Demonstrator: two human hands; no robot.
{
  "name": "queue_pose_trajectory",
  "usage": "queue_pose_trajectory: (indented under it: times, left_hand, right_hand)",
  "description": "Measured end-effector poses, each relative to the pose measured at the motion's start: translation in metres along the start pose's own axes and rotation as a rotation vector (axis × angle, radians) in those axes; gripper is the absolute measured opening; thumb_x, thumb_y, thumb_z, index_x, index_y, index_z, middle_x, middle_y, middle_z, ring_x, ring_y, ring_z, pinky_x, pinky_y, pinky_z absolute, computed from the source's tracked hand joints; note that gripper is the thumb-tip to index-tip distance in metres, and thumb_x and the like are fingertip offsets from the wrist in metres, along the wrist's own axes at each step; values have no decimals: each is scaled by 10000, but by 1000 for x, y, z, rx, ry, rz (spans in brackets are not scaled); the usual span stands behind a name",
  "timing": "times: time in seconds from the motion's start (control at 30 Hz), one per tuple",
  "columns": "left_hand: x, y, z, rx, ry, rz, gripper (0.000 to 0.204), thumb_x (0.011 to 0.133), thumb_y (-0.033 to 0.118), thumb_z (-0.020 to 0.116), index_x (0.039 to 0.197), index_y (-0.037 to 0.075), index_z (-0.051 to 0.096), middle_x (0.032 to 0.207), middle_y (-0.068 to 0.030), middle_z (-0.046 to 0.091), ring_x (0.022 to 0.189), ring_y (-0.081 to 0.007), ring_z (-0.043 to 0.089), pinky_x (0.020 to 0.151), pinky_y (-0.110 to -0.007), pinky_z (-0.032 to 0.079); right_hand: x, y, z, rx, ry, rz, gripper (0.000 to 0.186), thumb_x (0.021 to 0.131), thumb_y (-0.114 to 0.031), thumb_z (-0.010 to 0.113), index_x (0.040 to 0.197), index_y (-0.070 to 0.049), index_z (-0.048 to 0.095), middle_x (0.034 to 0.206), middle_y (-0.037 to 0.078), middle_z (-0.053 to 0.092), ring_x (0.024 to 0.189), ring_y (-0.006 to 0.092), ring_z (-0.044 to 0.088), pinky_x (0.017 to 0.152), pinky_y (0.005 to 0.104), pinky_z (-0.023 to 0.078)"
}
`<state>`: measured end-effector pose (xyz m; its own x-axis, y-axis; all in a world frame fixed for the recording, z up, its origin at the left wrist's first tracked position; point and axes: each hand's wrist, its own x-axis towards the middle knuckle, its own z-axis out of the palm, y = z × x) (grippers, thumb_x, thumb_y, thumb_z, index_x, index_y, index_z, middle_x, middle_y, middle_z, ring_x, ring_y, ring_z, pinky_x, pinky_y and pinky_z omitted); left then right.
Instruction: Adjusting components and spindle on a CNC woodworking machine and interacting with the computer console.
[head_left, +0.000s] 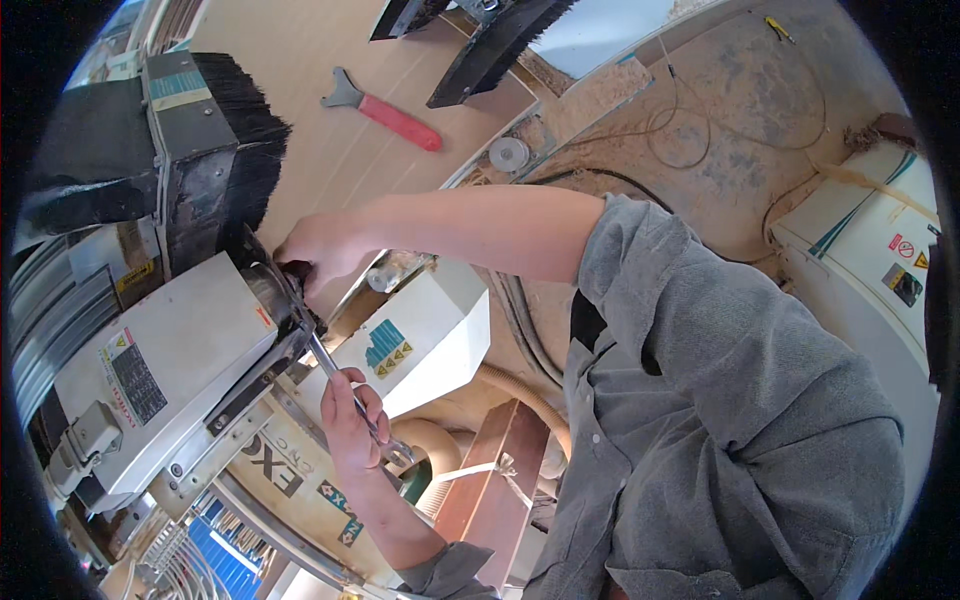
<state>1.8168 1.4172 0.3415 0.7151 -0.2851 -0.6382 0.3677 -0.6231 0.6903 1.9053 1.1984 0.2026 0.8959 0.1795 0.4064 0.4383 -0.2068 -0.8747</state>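
Observation:
My left hand (352, 425) is closed round the shaft of a long silver wrench (325, 355). One end of the wrench shows below my fingers; the other reaches up to the metal nose of a white spindle motor (185, 365). At that nose my right hand (322, 252) curls its fingers round a dark part I cannot make out, next to the wrench's far end. Just above stands a black brush skirt (235, 130) on its grey mount. A hook wrench (385, 117) with a red handle lies on the wooden board, apart from both hands.
Beyond my right hand spreads a wooden board (310, 185). Another black brush (500, 50) hangs at the top. A white machine housing (425, 335) sits beside my left hand, near a reddish-brown beam (490, 480). Cables cross the dusty floor (740, 100); a white cabinet (860, 230) stands at right.

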Motion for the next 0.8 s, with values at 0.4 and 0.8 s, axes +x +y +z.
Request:
queue_pose_trajectory:
  times: [0.4,0.8]
  left_hand:
    - [-1,3,-1,25,5,-2,377,1052,415,393,991,56,490,537,-10,420,323,-110,382,298,-234,279]
    - [1,-1,-1,54,5,8,389,1050,430,385,1034,55,487,545,-7,408,319,-99,369,297,-216,281]
  right_hand:
    - [-13,-21,9,-329,320,-24,711,608,-400,843,1113,34,593,1063,201,629,1085,433,564,897,454,472]
    - [-23,-2,35,-41,658,-185,712,692,-308,827,1282,-45,528,1076,185,616,1027,371,600,859,418,488]
